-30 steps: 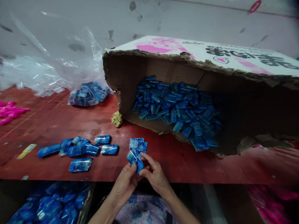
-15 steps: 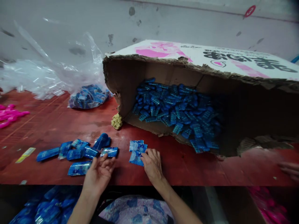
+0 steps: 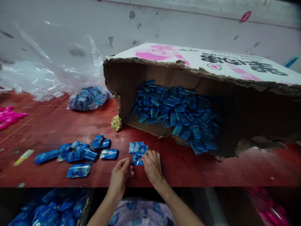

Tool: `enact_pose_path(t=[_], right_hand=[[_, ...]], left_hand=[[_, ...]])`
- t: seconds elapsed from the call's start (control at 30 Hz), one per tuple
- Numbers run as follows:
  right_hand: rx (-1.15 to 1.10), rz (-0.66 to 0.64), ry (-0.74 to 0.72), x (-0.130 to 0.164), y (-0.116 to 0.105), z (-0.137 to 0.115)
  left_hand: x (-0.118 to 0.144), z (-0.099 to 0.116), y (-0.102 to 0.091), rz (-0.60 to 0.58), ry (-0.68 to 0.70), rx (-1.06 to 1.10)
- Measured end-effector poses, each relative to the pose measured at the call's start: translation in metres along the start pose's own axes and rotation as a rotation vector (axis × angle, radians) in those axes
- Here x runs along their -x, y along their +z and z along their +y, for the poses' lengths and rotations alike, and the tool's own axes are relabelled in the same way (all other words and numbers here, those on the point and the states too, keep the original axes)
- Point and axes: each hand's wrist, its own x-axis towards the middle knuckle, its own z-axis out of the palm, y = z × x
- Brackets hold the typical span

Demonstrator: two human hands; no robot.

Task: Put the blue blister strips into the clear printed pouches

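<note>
On the red table (image 3: 192, 169), at your left, filled blue packets (image 3: 77, 153) lie in a loose group. Your left hand (image 3: 119, 177) is half open and holds nothing; its fingertips come near the small stack of flat wrappers (image 3: 137, 149). Your right hand (image 3: 152, 164) presses its fingers on this stack. At the right lies a torn carton (image 3: 211, 66) with blue pieces (image 3: 176, 113) inside.

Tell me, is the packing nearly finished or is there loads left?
Some is done: filled blue packets lie on the red table. Now the left hand and right hand work at the small packet stack. Loads left: the cardboard box holds a heap of blue pieces.
</note>
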Motion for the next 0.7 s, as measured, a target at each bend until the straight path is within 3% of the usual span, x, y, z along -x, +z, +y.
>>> enact_pose_path(t=[0.2, 0.37, 0.7], right_hand=[[-0.022, 0.015, -0.051, -0.014, -0.002, 0.007], [-0.055, 0.042, -0.025, -0.010, -0.019, 0.008], [0.033, -0.008, 0.015, -0.020, 0.000, 0.003]], left_hand=[[-0.009, 0.002, 0.005, 0.024, 0.045, -0.039], [0.001, -0.002, 0.014, 0.156, 0.071, -0.125], [-0.007, 0.002, 0.013, 0.067, 0.161, -0.261]])
